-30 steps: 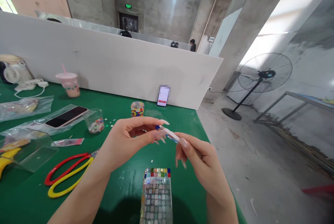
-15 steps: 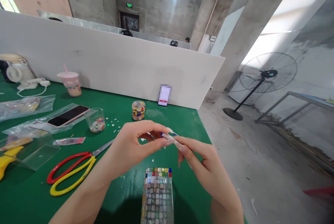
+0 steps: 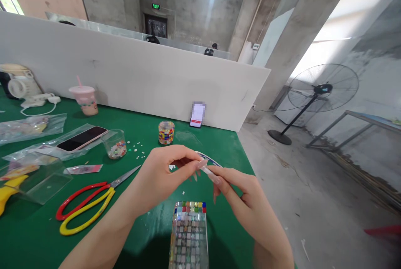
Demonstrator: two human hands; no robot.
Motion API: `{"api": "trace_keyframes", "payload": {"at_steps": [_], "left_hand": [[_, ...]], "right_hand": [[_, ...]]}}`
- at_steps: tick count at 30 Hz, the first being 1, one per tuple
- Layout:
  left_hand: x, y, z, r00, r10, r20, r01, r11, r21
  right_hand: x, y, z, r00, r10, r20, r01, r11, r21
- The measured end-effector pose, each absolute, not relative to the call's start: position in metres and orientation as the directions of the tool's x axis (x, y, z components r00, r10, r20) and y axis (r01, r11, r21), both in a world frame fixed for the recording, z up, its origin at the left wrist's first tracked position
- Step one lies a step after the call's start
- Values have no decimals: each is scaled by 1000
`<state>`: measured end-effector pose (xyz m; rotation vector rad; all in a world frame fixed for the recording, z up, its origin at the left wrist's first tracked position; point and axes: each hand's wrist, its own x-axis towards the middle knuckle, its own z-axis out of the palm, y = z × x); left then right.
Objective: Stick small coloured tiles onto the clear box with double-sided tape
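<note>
My left hand (image 3: pixel 171 173) and my right hand (image 3: pixel 242 191) meet above the table, fingertips nearly touching. Between them both pinch a thin, narrow white-and-blue strip (image 3: pixel 213 161), which bows up behind the fingers; fingertips cover part of it, and its exact kind is unclear. Below them on the table stands a clear box with mosaic tiles (image 3: pixel 189 235), its top rows brightly coloured and the rest silvery. Scissors (image 3: pixel 108 194) with red and yellow handles lie open left of my left forearm. Farther back sits a small round jar covered in coloured tiles (image 3: pixel 166 132).
A plastic cup of loose tiles (image 3: pixel 117 145), scattered chips, a phone (image 3: pixel 82 138) and a clear container (image 3: pixel 46 183) occupy the left. A lit phone (image 3: pixel 197 115) leans against the white partition (image 3: pixel 140 77). A pink drink cup (image 3: pixel 84 100) stands farther back; a floor fan (image 3: pixel 322 89) is right.
The strip has shifted between my fingers, and a longer curved length now shows behind them. My hands have barely moved; the box and scissors stay put.
</note>
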<state>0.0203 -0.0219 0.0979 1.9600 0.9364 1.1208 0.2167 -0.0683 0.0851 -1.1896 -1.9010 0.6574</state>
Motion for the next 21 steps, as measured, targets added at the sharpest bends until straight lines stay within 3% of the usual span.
{"api": "trace_keyframes", "payload": {"at_steps": [7,15,21], "left_hand": [[18,-17,97,449,816,363,90,-446,891],[23,-15,97,453,834,313,60,-379,923],[33,-19,96,366,852,373,-179,-329,927]], "right_hand": [[215,-68,85,-242,904,352,517,427,-741],[214,-68,87,-245,900,361,524,436,-732],[204,-66,81,-189,878,440,453,476,-754]]}}
